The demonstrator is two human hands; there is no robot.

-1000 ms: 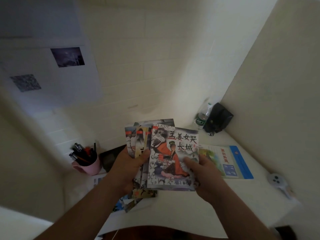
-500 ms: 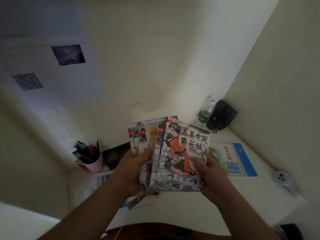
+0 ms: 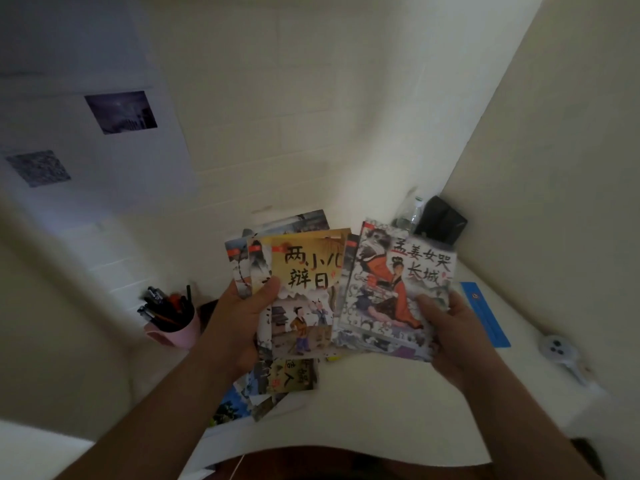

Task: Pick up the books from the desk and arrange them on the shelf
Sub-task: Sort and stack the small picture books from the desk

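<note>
Head view: both hands up over the white desk [image 3: 363, 403], each holding thin picture books. Left hand [image 3: 239, 317] grips a fanned bunch, thumb pressed on the yellow-cover book [image 3: 304, 292] at the front, several more covers splayed behind it. Right hand [image 3: 446, 327] holds the orange-robed-figure book [image 3: 394, 289] by its lower right corner, thumb on the cover, book tilted and just overlapping the yellow one's edge. More loose books [image 3: 277, 382] lie on the desk under the left wrist, partly hidden. No shelf in frame, can't tell where it sits.

Step looks like gathering and squaring the handful before shelving. To do it well: slide the right-hand book flush onto the fan, tap bottom edges together so spines line up, then clamp with one hand. Covers look slick and thin, so a loose fan likely slips. The desk leftovers need collecting too. Keep clear of the pink pen cup [image 3: 173, 327] on the left
</note>
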